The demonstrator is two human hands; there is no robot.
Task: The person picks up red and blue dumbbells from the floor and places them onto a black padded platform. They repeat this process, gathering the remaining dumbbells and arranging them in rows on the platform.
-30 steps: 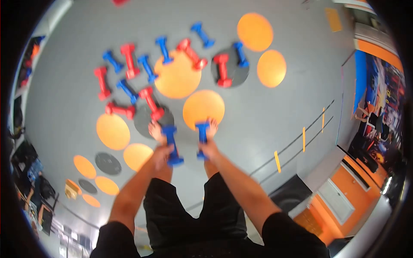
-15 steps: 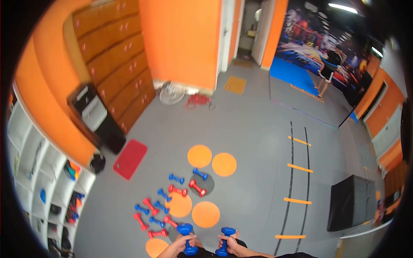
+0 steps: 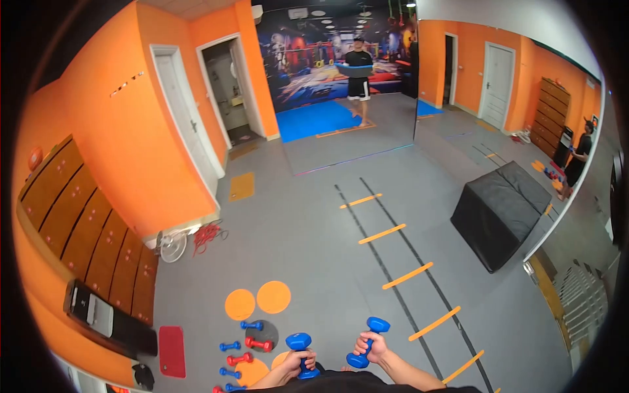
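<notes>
At the bottom of the head view, my left hand [image 3: 295, 367] is wrapped round a blue dumbbell [image 3: 299, 340], which is tilted close to upright. To its right, my right hand [image 3: 372, 348] grips a second blue dumbbell [image 3: 378, 324], slanted with its upper end to the right. Both are held in front of my body, apart from each other. On the floor to the left of my left hand lie several more dumbbells, among them a red dumbbell [image 3: 259, 344] and a blue dumbbell [image 3: 251, 325], around a dark grey disc [image 3: 268, 333] and orange discs [image 3: 273, 297].
An agility ladder [image 3: 394, 276] runs along the floor at right, beside a black padded block [image 3: 488, 219] and a wall mirror [image 3: 458, 141]. Ahead, a person [image 3: 358, 85] holding a bluish object stands by a blue mat [image 3: 314, 121]. A fan [image 3: 173, 246] and red cords [image 3: 208, 237] lie left.
My view has swung right, bringing the person, ladder and block nearer the centre. My right hand has moved outward with its dumbbell, which is now slanted; both hands keep their grip.
</notes>
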